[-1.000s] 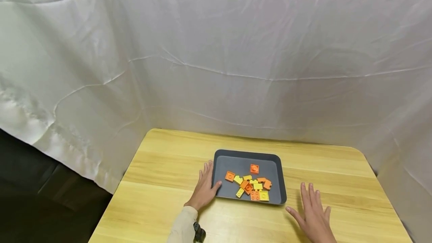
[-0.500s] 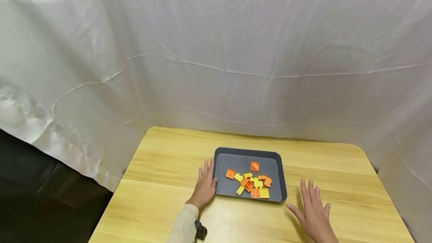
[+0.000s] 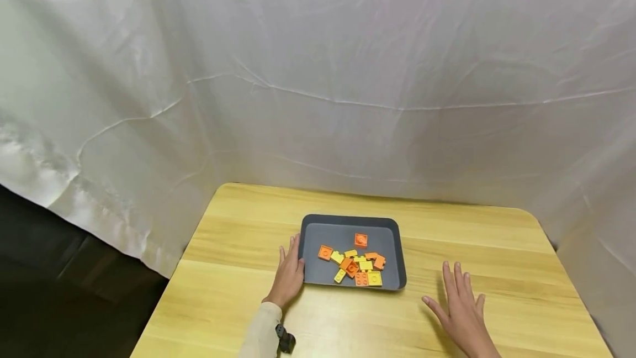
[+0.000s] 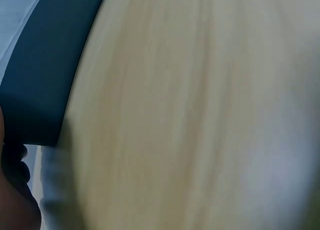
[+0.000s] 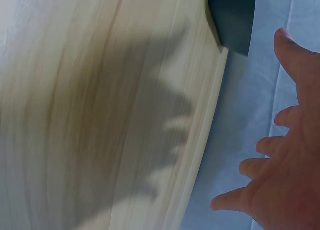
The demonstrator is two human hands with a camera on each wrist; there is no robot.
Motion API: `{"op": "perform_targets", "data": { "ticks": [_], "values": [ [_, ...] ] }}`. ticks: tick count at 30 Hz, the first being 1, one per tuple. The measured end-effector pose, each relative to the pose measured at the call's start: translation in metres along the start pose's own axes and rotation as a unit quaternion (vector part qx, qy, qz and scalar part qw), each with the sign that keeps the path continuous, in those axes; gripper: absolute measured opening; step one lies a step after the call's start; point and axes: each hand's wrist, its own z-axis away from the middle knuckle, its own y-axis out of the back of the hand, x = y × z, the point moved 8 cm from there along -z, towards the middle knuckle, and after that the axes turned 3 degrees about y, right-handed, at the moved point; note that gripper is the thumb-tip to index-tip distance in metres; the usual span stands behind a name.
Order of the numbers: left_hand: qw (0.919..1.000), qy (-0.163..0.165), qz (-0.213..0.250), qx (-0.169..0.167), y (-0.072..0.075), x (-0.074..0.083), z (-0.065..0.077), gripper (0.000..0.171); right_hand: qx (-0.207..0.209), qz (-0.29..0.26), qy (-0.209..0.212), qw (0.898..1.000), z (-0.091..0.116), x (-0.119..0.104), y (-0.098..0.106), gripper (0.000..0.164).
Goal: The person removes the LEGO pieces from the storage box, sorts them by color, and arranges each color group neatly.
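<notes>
Currently | left grip (image 3: 286,280): extended, touching tray (image 3: 350,220) | right grip (image 3: 464,314): spread wide over table (image 3: 238,236)

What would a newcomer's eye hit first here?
Likely the orange and yellow toy bricks, bright against the dark gray tray, most bunched toward its near side. Next, the left hand at the tray's left edge and the right hand spread over the wood-grain table, off to the tray's right.

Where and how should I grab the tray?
Probably pinch the tray by its right wall, coming from the right: it stands up as an edge, the right hand is on that side, and the left hand is opposite.
</notes>
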Motion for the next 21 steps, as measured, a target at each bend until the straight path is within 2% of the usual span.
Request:
{"op": "perform_targets", "data": {
  "ticks": [4, 8, 14, 21],
  "values": [
    [0.9987, 0.039, 0.031, 0.012, 0.004, -0.012, 0.002, 0.059, 0.006, 0.001, 0.006, 1.000, 0.001, 0.004, 0.005, 0.100],
    [0.9953, 0.065, 0.067, 0.025, 0.008, -0.020, 0.003, 0.056, 0.009, 0.000, 0.009, 1.000, 0.002, 0.009, 0.010, 0.098],
    [0.9906, 0.052, 0.113, 0.057, 0.010, -0.018, 0.004, 0.054, 0.014, -0.001, 0.009, 1.000, 0.004, 0.016, 0.018, 0.098],
    [0.9915, 0.050, 0.103, 0.063, 0.001, -0.014, 0.004, 0.053, 0.019, 0.000, 0.008, 1.000, 0.008, 0.024, 0.026, 0.098]
  ]
}}
